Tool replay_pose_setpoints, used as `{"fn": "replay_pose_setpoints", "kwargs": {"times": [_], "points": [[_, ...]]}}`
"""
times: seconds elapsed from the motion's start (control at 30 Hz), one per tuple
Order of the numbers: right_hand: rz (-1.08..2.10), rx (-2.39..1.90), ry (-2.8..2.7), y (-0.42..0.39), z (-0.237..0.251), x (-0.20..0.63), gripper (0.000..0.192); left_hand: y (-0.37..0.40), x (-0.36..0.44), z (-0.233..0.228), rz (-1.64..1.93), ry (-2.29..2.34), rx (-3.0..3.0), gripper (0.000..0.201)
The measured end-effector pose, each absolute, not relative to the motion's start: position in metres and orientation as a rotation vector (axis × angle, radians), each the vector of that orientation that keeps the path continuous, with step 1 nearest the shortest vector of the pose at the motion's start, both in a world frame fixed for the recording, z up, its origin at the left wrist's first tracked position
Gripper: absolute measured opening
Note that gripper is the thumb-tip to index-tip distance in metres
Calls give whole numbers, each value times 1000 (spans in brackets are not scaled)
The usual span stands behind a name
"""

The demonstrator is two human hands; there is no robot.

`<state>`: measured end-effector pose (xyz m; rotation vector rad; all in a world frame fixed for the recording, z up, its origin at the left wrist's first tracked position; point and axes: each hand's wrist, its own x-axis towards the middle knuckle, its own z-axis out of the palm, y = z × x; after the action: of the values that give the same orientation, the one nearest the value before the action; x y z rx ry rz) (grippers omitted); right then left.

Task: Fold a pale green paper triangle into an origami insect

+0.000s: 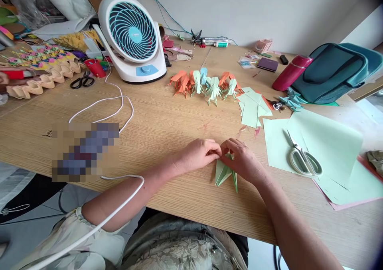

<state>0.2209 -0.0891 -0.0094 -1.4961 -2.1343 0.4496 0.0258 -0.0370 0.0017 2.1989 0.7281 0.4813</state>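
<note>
A light green folded paper piece (223, 173) with pointed flaps stands near the table's front edge, partly covered by my fingers. My left hand (200, 153) pinches at its upper tip, thumb and fingertips pressed together. Right beside it, my right hand (241, 158) is curled over the top of the same paper, its fingers closed. The fingertips of both hands meet, so the exact fold between them is hidden. Beyond my hands stand several finished folded paper figures in orange (180, 82), pale green (213, 88) and blue (204, 74).
Green paper strips (251, 106) lie behind my right hand. Scissors (303, 158) rest on green sheets (332, 142) at the right. A red bottle (291, 72) and teal bag (332, 72) stand farther back. A white fan (131, 38), its cable (122, 96) and black scissors (82, 80) are leftward.
</note>
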Motion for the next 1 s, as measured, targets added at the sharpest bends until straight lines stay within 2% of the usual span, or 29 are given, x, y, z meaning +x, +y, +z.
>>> {"fn": "replay_pose_setpoints", "kwargs": {"times": [0.2,0.33,0.47,0.63,0.73,0.87,1.0], "points": [[730,-1413,-2022,-95,2,221,15,-38,24,-3,457,537,2373,18],[571,-1453,-1982,-110,10,231,8,-43,27,-6,532,491,2473,11],[430,-1592,-1838,-140,11,244,8,-50,31,-8,551,490,2485,15],[563,-1535,-1927,-168,-2,241,9,-55,32,-9,497,524,2536,4],[530,-1481,-2011,-169,-9,234,13,-56,32,-11,490,498,2602,1],[400,-1412,-2134,-164,-11,232,17,-55,28,-13,510,375,2694,6],[260,-1325,-2318,-169,-9,232,22,-53,18,-14,534,104,2793,20]]}}
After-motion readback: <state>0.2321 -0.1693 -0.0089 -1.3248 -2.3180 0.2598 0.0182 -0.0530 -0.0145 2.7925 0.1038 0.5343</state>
